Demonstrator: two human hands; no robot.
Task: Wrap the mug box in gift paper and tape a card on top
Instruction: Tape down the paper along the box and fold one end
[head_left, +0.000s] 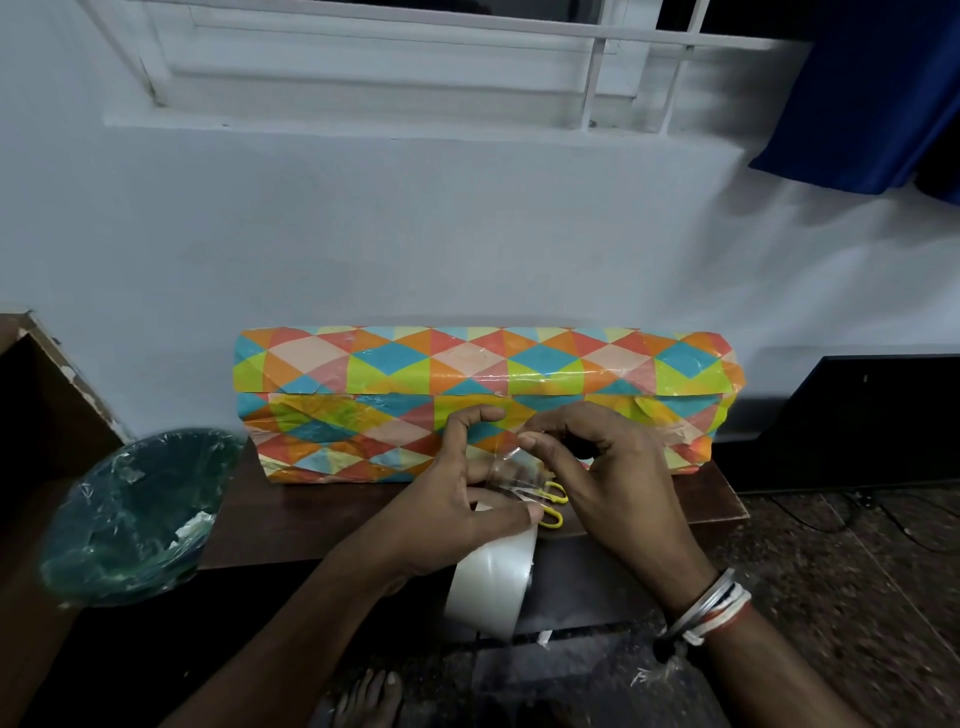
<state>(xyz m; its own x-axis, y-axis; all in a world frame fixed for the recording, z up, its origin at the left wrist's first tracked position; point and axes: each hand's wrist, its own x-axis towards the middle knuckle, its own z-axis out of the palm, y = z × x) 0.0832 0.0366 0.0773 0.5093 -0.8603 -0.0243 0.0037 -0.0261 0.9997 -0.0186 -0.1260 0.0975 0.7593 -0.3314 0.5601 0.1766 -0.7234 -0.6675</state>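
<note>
The box (374, 395), wrapped in paper with bright coloured triangles, stands on a dark wooden table (322, 525) against the wall. Strips of clear tape shine along its seam. In front of it my left hand (467, 499) grips a large roll of clear tape (493, 582), thumb on top of the roll. My right hand (608, 467) pinches the loose end of the tape (511, 467) drawn up from the roll. Yellow-handled scissors (553, 501) lie on the table under my hands, mostly hidden. No card shows.
A green bin (135, 519) lined with a clear plastic bag stands at the left of the table. A white wall rises right behind the box. A dark panel (852, 415) stands at the right, and cables lie on the speckled floor. My bare foot (363, 696) shows below.
</note>
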